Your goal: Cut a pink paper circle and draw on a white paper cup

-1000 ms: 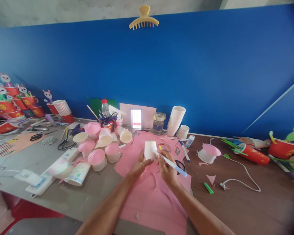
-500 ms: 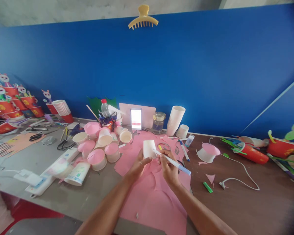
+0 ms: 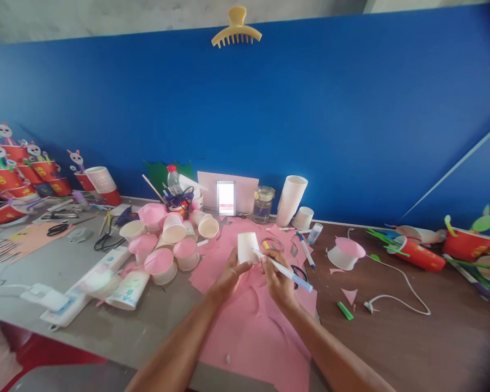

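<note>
My left hand (image 3: 232, 273) is closed around a small white paper cup (image 3: 247, 246), with the thumb across its lower edge. A white marker pen with a pale blue end (image 3: 291, 272) is gripped in my right hand (image 3: 278, 275). Its tip meets or nearly meets the right side of the cup; at this size I cannot tell whether they touch. Both hands are above sheets of pink paper (image 3: 265, 337). Black-handled scissors (image 3: 300, 276) lie partly hidden behind the right hand.
Left of the hands sit several paper cups with pink paper tops (image 3: 160, 263) and a white power strip (image 3: 85, 286). Behind are a glass jar (image 3: 263, 206) and a tall cup stack (image 3: 293, 200). A glue stick (image 3: 315, 233) and a pink-topped cup (image 3: 346, 253) stand to the right.
The rear end of the marker has swung slightly left and my right hand has shifted a little. The cup stays in my left hand, and the whole view has drifted slightly.
</note>
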`<state>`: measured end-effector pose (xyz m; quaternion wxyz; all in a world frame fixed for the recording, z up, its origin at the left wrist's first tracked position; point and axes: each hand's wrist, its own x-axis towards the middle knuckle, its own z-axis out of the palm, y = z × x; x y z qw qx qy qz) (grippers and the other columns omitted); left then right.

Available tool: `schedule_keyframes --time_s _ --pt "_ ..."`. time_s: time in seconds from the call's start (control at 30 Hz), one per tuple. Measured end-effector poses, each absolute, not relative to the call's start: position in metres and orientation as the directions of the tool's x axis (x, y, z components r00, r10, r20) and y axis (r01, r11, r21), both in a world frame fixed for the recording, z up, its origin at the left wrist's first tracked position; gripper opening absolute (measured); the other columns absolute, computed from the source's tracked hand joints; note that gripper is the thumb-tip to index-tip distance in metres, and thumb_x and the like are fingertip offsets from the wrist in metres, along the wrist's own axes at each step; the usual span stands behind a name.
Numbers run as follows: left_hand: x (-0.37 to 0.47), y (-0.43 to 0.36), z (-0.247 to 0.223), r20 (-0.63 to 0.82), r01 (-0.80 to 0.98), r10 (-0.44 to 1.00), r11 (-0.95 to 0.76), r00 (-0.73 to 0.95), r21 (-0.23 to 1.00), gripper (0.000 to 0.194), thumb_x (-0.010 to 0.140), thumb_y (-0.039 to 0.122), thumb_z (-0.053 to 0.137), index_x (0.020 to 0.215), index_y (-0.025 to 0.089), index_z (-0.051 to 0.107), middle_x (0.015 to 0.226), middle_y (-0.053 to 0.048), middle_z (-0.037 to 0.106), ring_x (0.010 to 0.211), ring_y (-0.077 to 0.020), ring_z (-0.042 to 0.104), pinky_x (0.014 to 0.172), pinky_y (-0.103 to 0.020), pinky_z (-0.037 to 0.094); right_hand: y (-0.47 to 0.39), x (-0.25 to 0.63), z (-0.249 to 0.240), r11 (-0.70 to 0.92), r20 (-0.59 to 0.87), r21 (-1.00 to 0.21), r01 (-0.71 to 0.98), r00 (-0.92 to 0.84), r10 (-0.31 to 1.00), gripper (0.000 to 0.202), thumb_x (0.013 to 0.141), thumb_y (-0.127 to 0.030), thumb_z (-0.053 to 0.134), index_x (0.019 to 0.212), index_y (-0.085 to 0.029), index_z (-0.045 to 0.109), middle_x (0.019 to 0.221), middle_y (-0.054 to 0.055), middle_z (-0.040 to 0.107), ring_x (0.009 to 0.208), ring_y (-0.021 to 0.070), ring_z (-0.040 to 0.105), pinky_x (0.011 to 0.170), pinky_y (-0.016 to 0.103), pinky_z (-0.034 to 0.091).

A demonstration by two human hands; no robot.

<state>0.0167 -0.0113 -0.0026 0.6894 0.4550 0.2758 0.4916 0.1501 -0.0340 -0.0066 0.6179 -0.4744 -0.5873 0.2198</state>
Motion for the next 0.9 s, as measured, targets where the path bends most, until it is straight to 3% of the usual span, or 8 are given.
schedule_keyframes --time_s 0.57,0.9 --pt "0.0161 -0.0096 -0.0056 0.046 -0.436 0.932 0.124 0.360 0.891 0.043 0.074 0.023 0.069 0.115 0.020 0.055 0.100 -0.006 0.061 0.095 -0.0215 0.054 0.087 -0.036 0.039 -0.0349 0.1501 -0.0092 0.438 0.481 -0.871 0.222 0.215 0.850 0.014 0.088 -0.032 0.051 0.088 -0.020 0.059 0.071 0.002 0.057 0.060 0.0148 0.053 0.054 0.027 0.043" --pt "0.0157 -0.0086 -0.0072 0.030 -0.418 0.937 0.127 0.349 0.899 0.046 0.072 0.026 0.071 0.115 0.020 0.056 0.100 -0.006 0.061 0.094 -0.0221 0.055 0.085 -0.036 0.040 -0.0332 0.1506 -0.0080 0.446 0.504 -0.853 0.270 0.204 0.839 0.014 0.089 -0.031 0.048 0.087 -0.020 0.058 0.073 0.002 0.058 0.061 0.0153 0.052 0.054 0.028 0.041"
